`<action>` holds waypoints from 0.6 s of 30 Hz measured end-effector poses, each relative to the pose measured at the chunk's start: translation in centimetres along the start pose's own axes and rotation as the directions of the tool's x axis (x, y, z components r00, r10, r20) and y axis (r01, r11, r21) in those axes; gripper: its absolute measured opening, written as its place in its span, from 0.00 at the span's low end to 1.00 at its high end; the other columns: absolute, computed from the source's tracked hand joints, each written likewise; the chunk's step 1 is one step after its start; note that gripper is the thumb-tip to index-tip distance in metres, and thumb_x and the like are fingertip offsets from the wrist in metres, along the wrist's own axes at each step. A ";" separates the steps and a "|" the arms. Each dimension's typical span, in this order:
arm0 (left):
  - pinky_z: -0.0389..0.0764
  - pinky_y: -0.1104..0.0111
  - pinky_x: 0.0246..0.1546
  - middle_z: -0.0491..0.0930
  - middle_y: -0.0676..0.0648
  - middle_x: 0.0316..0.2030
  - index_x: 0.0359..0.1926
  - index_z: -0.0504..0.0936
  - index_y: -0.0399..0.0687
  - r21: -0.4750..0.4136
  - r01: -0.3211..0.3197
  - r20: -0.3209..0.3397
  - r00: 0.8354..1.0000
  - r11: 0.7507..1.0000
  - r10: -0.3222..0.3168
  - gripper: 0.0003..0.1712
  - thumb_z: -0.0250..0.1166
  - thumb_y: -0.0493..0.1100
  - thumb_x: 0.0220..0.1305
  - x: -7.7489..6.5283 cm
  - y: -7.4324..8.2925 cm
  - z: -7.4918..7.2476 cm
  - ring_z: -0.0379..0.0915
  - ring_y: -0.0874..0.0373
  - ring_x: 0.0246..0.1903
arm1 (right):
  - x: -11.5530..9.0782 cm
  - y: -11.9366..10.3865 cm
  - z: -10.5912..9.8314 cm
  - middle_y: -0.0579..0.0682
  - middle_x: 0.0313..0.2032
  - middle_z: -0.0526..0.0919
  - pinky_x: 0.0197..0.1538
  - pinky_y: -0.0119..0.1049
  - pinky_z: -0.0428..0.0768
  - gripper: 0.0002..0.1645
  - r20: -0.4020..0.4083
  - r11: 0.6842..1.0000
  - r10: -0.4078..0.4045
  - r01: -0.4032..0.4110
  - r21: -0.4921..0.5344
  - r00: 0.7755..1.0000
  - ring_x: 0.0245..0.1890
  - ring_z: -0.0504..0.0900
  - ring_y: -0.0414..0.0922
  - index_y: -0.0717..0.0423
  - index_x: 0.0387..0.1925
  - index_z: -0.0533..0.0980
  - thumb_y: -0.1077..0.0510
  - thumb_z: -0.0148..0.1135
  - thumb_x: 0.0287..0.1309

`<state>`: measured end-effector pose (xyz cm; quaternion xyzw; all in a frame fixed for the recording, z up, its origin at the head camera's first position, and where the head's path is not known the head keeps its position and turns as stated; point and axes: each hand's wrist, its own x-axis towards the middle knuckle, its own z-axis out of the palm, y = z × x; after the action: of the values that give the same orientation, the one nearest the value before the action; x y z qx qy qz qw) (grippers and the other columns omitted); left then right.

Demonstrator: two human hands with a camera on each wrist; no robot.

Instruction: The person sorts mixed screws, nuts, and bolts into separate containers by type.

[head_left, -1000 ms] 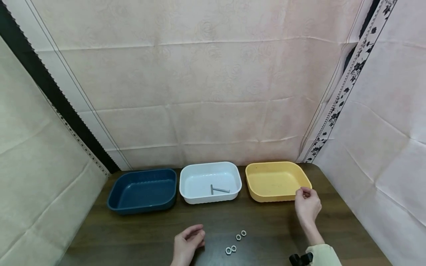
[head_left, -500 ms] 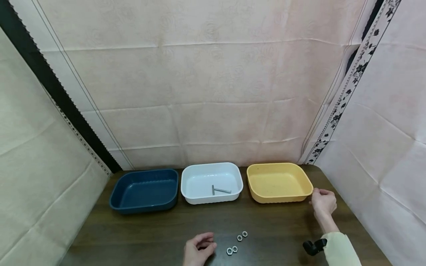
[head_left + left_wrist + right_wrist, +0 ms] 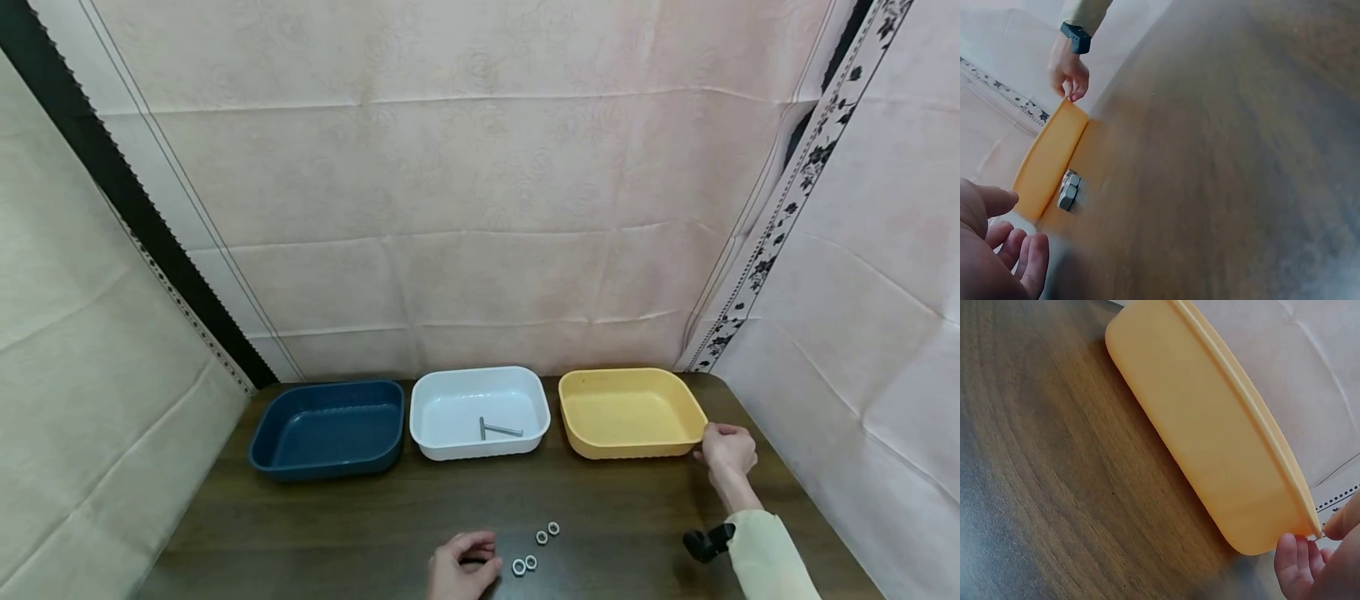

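My right hand (image 3: 731, 454) is at the front right corner of the yellow tray (image 3: 633, 408). Its thumb and fingers pinch the rim there, as the right wrist view also shows from close by. Low over the table, my left hand (image 3: 463, 568) has loosely bent fingers with nothing between them. Just right of it lie several metal nuts (image 3: 519, 567), in two pairs on the wood. In the left wrist view the nuts (image 3: 1068, 190) show in front of the yellow tray, beyond my left fingertips.
A white tray (image 3: 450, 446) with two bolts (image 3: 502, 431) inside stands mid-table, and a dark blue tray (image 3: 326, 471) stands left of it. Pale cloth walls (image 3: 465, 208) rise behind and on both sides of the brown wooden table (image 3: 337, 533).
My right hand has shifted right along the yellow tray's front to its corner. My left hand has moved right and nearer me, closer to the nuts. The view has drifted slightly.
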<state>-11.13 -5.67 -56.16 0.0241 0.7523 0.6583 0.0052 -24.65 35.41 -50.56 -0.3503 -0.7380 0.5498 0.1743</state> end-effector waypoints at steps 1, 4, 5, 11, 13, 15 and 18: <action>0.83 0.74 0.34 0.83 0.48 0.36 0.42 0.86 0.33 0.006 -0.010 -0.002 1.000 1.000 0.010 0.16 0.75 0.30 0.50 0.0 0.0 0.1 0.81 0.61 0.34 | 0.1 0.0 0.0 0.74 0.58 0.64 0.23 0.35 0.84 0.23 0.004 1.000 0.004 -0.004 -0.003 1.000 0.14 0.77 0.39 0.75 0.56 0.69 0.60 0.48 0.67; 0.84 0.72 0.32 0.82 0.49 0.33 0.41 0.87 0.33 0.012 -0.081 -0.019 0.997 0.997 0.081 0.16 0.76 0.29 0.48 -0.1 -0.1 0.6 0.81 0.60 0.33 | 0.3 -0.1 0.1 0.74 0.58 0.64 0.24 0.34 0.85 0.24 0.024 1.000 0.022 -0.022 0.001 0.999 0.14 0.78 0.38 0.76 0.57 0.70 0.61 0.49 0.66; 0.84 0.71 0.32 0.82 0.48 0.33 0.40 0.87 0.33 0.012 -0.119 -0.024 0.993 0.993 0.119 0.16 0.77 0.28 0.47 -0.1 -0.2 0.8 0.81 0.59 0.32 | 0.3 -0.1 0.1 0.74 0.58 0.64 0.24 0.34 0.84 0.24 0.030 1.000 0.026 -0.026 0.003 0.999 0.14 0.78 0.38 0.76 0.57 0.70 0.62 0.49 0.66; 0.86 0.69 0.29 0.82 0.46 0.31 0.38 0.86 0.30 0.016 -0.269 -0.049 0.962 0.963 0.270 0.16 0.77 0.26 0.44 -0.2 -0.9 1.8 0.81 0.59 0.31 | 0.3 -0.2 0.0 0.76 0.58 0.65 0.24 0.33 0.84 0.25 0.058 1.000 0.027 -0.027 0.004 0.998 0.13 0.78 0.36 0.77 0.57 0.71 0.61 0.49 0.66; 0.85 0.69 0.29 0.82 0.48 0.31 0.37 0.86 0.31 0.016 -0.261 -0.049 0.964 0.965 0.262 0.16 0.77 0.27 0.44 -0.1 -1.0 2.0 0.81 0.60 0.31 | 0.4 -0.1 0.0 0.76 0.58 0.65 0.24 0.32 0.84 0.25 0.059 1.000 0.022 -0.023 0.003 0.998 0.14 0.79 0.36 0.78 0.57 0.71 0.61 0.49 0.66; 0.85 0.69 0.29 0.82 0.49 0.31 0.37 0.86 0.32 0.019 -0.257 -0.051 0.965 0.966 0.258 0.16 0.78 0.27 0.44 -0.1 -1.1 2.2 0.81 0.60 0.30 | 0.4 0.0 0.0 0.76 0.57 0.66 0.23 0.32 0.83 0.25 0.056 1.000 0.017 -0.017 -0.001 0.998 0.14 0.79 0.36 0.78 0.56 0.71 0.61 0.49 0.65; 0.85 0.70 0.28 0.82 0.48 0.30 0.36 0.86 0.31 0.022 -0.288 -0.057 0.956 0.957 0.289 0.16 0.78 0.26 0.42 -0.1 -1.5 2.4 0.81 0.59 0.29 | 0.4 0.1 0.0 0.76 0.57 0.67 0.21 0.31 0.82 0.25 0.044 1.000 0.005 -0.005 -0.009 0.999 0.14 0.79 0.37 0.78 0.55 0.71 0.62 0.49 0.64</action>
<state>-10.94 -3.53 -57.92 0.1137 0.7451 0.6473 -0.1134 -24.88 35.74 -50.73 -0.3408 -0.7431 0.5547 0.1550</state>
